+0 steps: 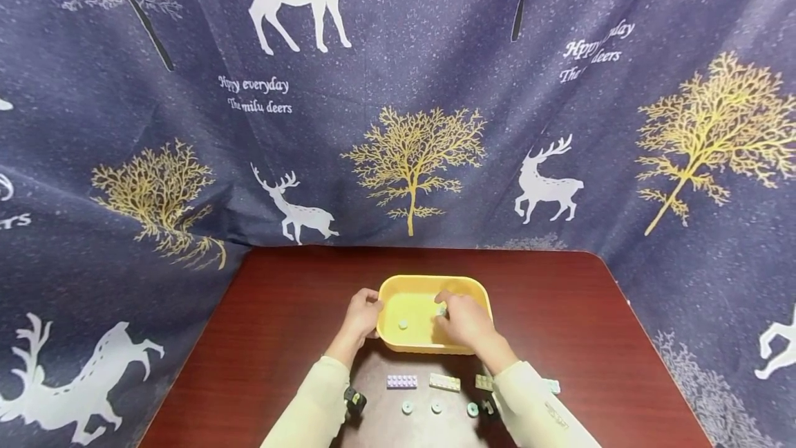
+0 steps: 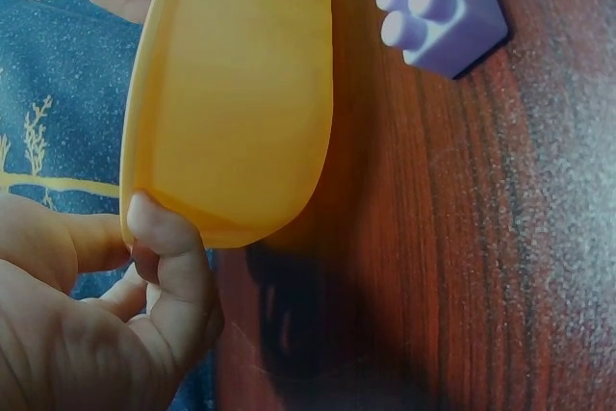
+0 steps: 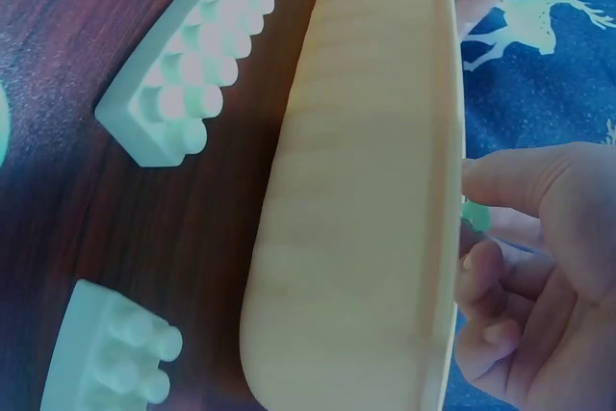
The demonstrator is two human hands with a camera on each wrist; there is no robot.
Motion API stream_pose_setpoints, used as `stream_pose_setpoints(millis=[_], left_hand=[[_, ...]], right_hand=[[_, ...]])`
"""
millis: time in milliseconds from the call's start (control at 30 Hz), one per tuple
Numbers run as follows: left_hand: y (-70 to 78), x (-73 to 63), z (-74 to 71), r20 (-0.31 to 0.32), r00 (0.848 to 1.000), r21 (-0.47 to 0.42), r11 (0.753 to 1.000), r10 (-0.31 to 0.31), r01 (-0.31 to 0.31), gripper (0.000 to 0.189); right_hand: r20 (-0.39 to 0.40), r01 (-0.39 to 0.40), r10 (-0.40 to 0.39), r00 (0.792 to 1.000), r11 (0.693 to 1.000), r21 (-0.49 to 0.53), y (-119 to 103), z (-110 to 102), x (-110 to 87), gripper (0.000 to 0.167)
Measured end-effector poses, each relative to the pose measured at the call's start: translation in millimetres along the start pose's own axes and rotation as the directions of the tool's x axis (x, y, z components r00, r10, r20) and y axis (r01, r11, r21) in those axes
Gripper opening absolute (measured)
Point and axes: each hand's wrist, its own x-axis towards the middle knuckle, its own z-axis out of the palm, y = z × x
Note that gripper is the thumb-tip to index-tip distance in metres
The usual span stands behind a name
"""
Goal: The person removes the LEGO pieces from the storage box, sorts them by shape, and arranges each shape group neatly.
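Note:
A yellow plastic bin [image 1: 433, 349] stands on the table in the head view. At its left end, my left hand [image 1: 363, 313] pinches the rim; the left wrist view has the thumb [image 2: 168, 223] on the bin's outer wall. Over the bin's right half, my right hand [image 1: 468, 321] reaches inside and pinches a small green piece [image 3: 474, 217] between thumb and fingers; the bin wall hides part of that grip in the right wrist view. A small pale round piece [image 1: 403, 324] lies on the bin floor, left of the right hand.
In front of the bin lies a row of studded building bricks: a purple brick [image 1: 401, 382], a pale yellow brick [image 1: 444, 382] and others partly under the right sleeve [image 1: 528, 393]. Nearer are small round pieces [image 1: 437, 407]. A patterned cloth [image 1: 410, 88] hangs behind the table [image 1: 298, 296].

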Motion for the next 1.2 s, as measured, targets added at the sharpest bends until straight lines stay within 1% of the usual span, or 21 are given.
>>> stream_pose_setpoints(millis=[100, 200, 433, 567, 867, 1033, 1200], left_hand=[[0.2, 0.2, -0.2, -0.002, 1.0, 0.007, 1.0, -0.006, 0.006, 0.031], [-0.1, 1.0, -0.9, 0.003, 1.0, 0.006, 1.0, -0.005, 0.005, 0.031], [-2.4, 1.8, -0.7, 0.002, 1.0, 0.002, 1.0, -0.005, 0.005, 0.03], [-2.3, 1.6, -0.1, 0.004, 1.0, 0.003, 1.0, -0.015, 0.015, 0.03], [1.8, 3.2, -1.8, -0.006, 1.0, 0.005, 1.0, -0.013, 0.013, 0.029], [0.7, 2.8, -1.9, 0.008, 1.0, 0.007, 1.0, -0.024, 0.024, 0.031], [1.3, 1.5, -1.9, 0.013, 1.0, 0.002, 1.0, -0.026, 0.026, 0.031]], right_hand=[[-0.01, -0.017, 0.017, 1.0, 1.0, -0.012, 2, -2, -1.6, 0.037], [-0.024, -0.031, 0.031, 0.999, 0.999, -0.011, 3, -3, -4.4, 0.037], [-0.018, -0.063, 0.063, 0.998, 0.998, 0.018, 5, -10, -14.6, 0.02], [-0.032, -0.081, 0.082, 0.996, 0.996, 0.03, 4, -15, -21.4, 0.017], [-0.062, -0.108, 0.112, 0.992, 0.992, 0.06, 3, -30, -36.1, 0.016], [-0.078, -0.13, 0.136, 0.988, 0.989, 0.076, 8, -31, -49.4, 0.016], [-0.102, -0.13, 0.14, 0.985, 0.987, 0.092, 13, -31, -61.5, 0.021]])
